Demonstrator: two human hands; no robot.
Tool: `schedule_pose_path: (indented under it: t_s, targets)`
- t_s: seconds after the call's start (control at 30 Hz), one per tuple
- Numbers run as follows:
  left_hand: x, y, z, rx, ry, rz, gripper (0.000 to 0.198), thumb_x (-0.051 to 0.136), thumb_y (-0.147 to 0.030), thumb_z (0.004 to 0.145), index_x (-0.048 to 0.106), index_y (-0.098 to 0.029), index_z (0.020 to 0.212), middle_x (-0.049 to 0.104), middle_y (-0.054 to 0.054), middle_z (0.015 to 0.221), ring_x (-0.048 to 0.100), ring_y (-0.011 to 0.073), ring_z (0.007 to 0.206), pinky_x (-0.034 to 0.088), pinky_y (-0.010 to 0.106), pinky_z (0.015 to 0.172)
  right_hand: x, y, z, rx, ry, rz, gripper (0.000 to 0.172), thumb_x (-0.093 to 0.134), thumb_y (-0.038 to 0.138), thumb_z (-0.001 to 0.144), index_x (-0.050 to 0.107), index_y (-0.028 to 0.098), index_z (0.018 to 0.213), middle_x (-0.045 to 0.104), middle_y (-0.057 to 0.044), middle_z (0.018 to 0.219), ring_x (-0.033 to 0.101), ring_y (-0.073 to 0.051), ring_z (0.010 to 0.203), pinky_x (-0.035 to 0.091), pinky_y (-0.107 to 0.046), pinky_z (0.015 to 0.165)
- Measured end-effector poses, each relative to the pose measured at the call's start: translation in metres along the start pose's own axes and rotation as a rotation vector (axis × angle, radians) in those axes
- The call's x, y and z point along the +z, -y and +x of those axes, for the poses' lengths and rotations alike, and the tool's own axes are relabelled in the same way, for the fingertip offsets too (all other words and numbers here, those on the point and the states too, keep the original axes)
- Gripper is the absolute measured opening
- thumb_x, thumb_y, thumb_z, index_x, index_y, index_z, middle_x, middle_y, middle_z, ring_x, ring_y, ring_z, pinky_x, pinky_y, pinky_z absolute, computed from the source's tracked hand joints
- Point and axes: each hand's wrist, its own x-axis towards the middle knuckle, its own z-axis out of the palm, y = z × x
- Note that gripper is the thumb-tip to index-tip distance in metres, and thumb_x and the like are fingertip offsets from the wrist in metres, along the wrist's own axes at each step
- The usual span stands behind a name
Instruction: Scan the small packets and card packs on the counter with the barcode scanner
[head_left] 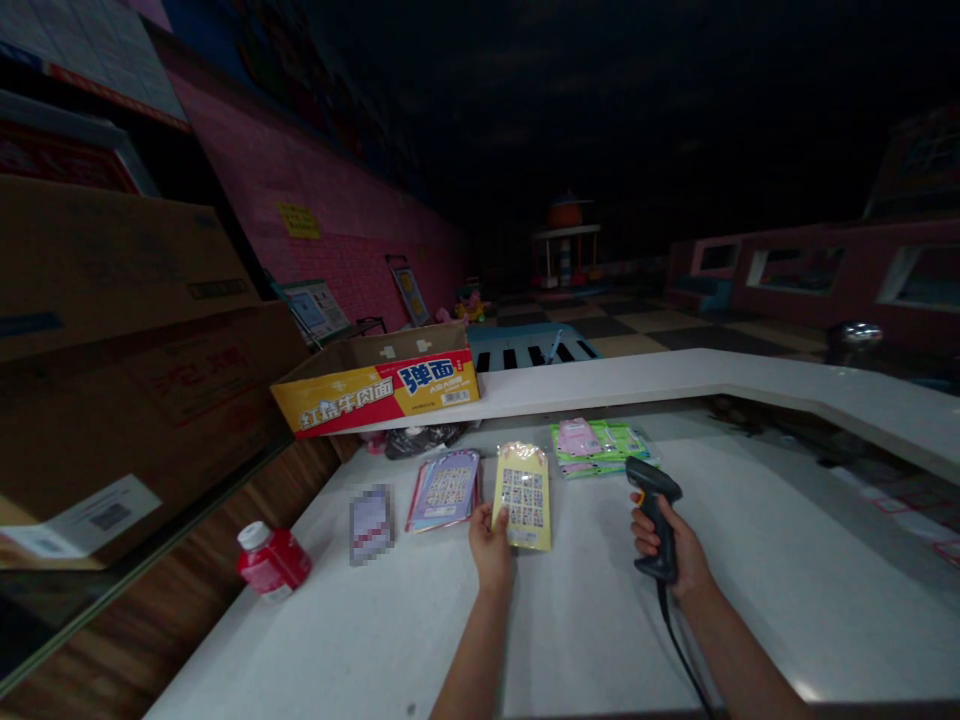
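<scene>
My left hand (491, 550) pinches the lower left edge of a yellow sticker pack (523, 495) in clear wrapping, its front printed with a grid of small pictures. Wrapped round the handle of a black barcode scanner (656, 525) is my right hand (679, 555), and a cable runs from the scanner's base toward the near edge. Left of the yellow pack lies a stack of similar packs (446, 488), a purple one on top. Behind, to the right, several green and pink packs (600, 445) lie in a pile, close to the scanner's head.
A red bottle with a white cap (274, 562) and a blurred-out flat item (372, 524) are on the white counter (420, 630) at left. An open yellow-and-red carton (386, 390) rests on the raised ledge (622, 378). Large brown boxes (135, 370) stand at far left.
</scene>
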Motion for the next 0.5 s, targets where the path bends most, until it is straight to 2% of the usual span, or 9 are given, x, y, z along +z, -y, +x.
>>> schedule_pose_path:
  t_s: [0.13, 0.3, 0.4, 0.5]
  targets:
    - [0.002, -0.006, 0.007, -0.092, 0.064, -0.064, 0.055, 0.082, -0.052, 0.054, 0.062, -0.016, 0.09, 0.071, 0.005, 0.077, 0.066, 0.0179, 0.062, 0.051, 0.029, 0.06, 0.001, 0.003, -0.004, -0.067, -0.018, 0.035, 0.039, 0.075, 0.048, 0.073, 0.059, 0.02, 0.096, 0.035, 0.008, 0.059, 0.032, -0.006, 0.043, 0.032, -0.014, 0.036]
    - [0.007, -0.016, 0.024, -0.251, 0.28, 0.017, 0.05, 0.085, -0.043, 0.048, 0.07, -0.012, 0.083, 0.071, 0.006, 0.067, 0.062, 0.0164, 0.054, 0.048, 0.028, 0.055, 0.002, 0.007, -0.008, -0.111, -0.043, 0.076, 0.035, 0.074, 0.047, 0.073, 0.058, 0.022, 0.092, 0.032, 0.008, 0.06, 0.033, -0.006, 0.042, 0.034, -0.016, 0.036]
    - [0.015, -0.019, 0.032, -0.277, 0.357, 0.08, 0.042, 0.086, -0.038, 0.046, 0.072, -0.013, 0.077, 0.071, 0.006, 0.065, 0.062, 0.0169, 0.054, 0.046, 0.027, 0.053, 0.0, 0.006, -0.006, -0.098, -0.053, 0.113, 0.035, 0.075, 0.046, 0.073, 0.058, 0.022, 0.093, 0.033, 0.008, 0.061, 0.033, -0.007, 0.042, 0.036, -0.016, 0.036]
    - [0.029, -0.018, 0.037, -0.308, 0.485, 0.164, 0.036, 0.084, -0.035, 0.048, 0.075, -0.015, 0.075, 0.07, 0.006, 0.061, 0.06, 0.0182, 0.051, 0.044, 0.029, 0.052, -0.002, 0.005, -0.003, -0.084, -0.037, 0.117, 0.035, 0.074, 0.047, 0.075, 0.058, 0.022, 0.093, 0.034, 0.008, 0.06, 0.033, -0.006, 0.043, 0.036, -0.015, 0.037]
